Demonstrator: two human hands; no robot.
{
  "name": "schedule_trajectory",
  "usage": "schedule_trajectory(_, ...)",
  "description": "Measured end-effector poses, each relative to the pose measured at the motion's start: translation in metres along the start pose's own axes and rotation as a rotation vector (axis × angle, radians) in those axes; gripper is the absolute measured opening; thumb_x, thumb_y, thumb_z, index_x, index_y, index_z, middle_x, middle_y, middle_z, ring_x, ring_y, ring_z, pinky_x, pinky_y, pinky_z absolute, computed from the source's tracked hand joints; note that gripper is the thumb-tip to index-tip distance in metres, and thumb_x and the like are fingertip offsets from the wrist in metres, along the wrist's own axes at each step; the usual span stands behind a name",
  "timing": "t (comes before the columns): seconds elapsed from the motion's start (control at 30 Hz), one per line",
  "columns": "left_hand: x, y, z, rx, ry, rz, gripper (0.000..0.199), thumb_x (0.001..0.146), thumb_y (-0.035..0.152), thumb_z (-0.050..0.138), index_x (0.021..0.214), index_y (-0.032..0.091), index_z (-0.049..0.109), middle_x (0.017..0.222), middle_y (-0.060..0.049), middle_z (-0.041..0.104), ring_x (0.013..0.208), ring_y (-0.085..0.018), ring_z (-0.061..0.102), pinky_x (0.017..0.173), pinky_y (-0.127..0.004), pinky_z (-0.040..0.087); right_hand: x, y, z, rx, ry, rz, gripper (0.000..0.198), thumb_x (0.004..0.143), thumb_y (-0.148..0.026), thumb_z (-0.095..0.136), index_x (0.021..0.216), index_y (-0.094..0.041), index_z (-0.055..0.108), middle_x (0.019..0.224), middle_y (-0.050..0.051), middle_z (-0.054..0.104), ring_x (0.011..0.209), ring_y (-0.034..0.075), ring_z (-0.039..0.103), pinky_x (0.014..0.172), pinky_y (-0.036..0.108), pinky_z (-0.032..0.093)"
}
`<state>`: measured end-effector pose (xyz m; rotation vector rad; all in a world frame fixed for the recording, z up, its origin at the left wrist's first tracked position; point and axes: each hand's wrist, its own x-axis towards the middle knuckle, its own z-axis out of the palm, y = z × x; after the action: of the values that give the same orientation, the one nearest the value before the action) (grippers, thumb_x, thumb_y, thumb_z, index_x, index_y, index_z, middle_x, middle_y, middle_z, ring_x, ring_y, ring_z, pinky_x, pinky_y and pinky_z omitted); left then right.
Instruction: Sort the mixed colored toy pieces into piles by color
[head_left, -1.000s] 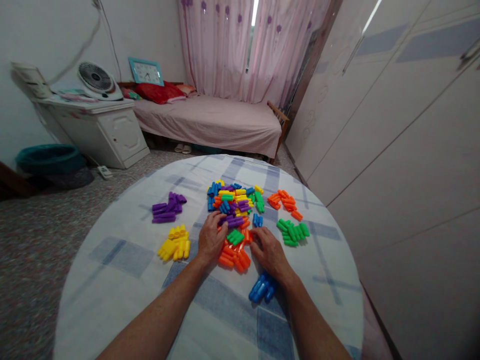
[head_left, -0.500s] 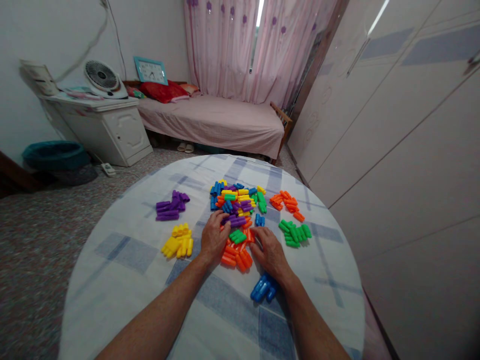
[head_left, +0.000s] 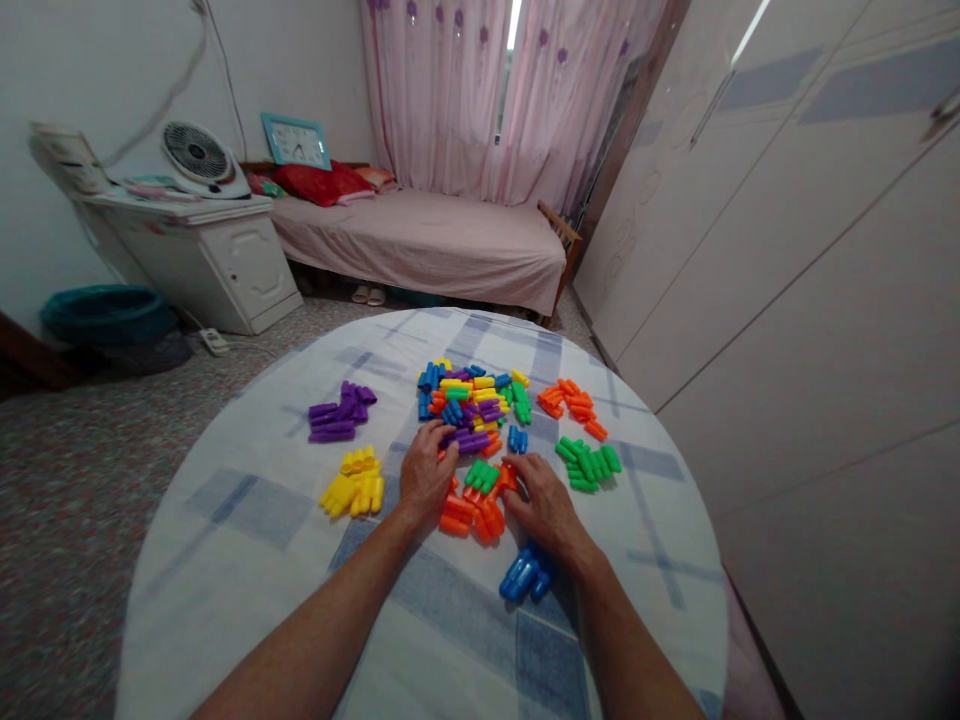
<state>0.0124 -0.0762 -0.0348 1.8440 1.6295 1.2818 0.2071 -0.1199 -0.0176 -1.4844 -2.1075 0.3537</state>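
My left hand [head_left: 427, 470] rests at the left edge of the mixed heap. Its fingers are apart and slightly bent, touching a purple plastic block [head_left: 469, 442]; a bit of orange shows by the thumb. Opposite it, my right hand [head_left: 546, 502] has thumb and fingers closed around an orange block [head_left: 508, 476]. Between the hands, a green block [head_left: 481, 476] lies on a group of orange blocks [head_left: 471, 516]. The mixed heap [head_left: 480, 395] of ribbed, tube-shaped pieces spreads just beyond. A small blue block [head_left: 517, 439] lies apart from it, above my right hand.
Single-colour groups surround the heap on the round cloth-covered table [head_left: 247, 600]: purple [head_left: 341, 412], yellow [head_left: 354, 485], orange [head_left: 573, 405], green [head_left: 589, 464]. A blue group [head_left: 526, 574] lies beside my right wrist. A bed [head_left: 427, 235] and a wardrobe [head_left: 795, 300] stand beyond the table.
The green block between the hands has shifted slightly right and turned. My right fingers have closed on an orange block, and the orange pieces below have moved a little.
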Motion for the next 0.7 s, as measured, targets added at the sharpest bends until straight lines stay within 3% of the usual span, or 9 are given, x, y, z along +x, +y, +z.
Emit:
schedule_trajectory(0.3,-0.001,0.002,-0.001,-0.007,0.001,-0.008,0.026,0.084,0.026,0.046,0.104,0.017,0.061,0.117,-0.009,0.057,0.112,-0.022,0.053,0.099,-0.039,0.042,0.002,0.001,-0.01,-0.015,0.108,0.036,0.037,0.079,-0.02,0.054,0.117,-0.019,0.054,0.105,0.008,0.054,0.098,0.021,0.052,0.089,0.035,0.043)
schedule_trajectory(0.7,0.0,0.001,0.0,0.004,0.004,-0.004,0.025,0.084,0.025,0.046,0.103,0.018,0.061,0.116,-0.008,0.058,0.111,-0.022,0.054,0.099,-0.038,0.043,0.0,0.014,-0.003,-0.091,0.019,0.024,0.04,0.079,-0.017,0.052,0.119,-0.018,0.054,0.113,0.009,0.057,0.106,0.022,0.051,0.092,0.036,0.04)
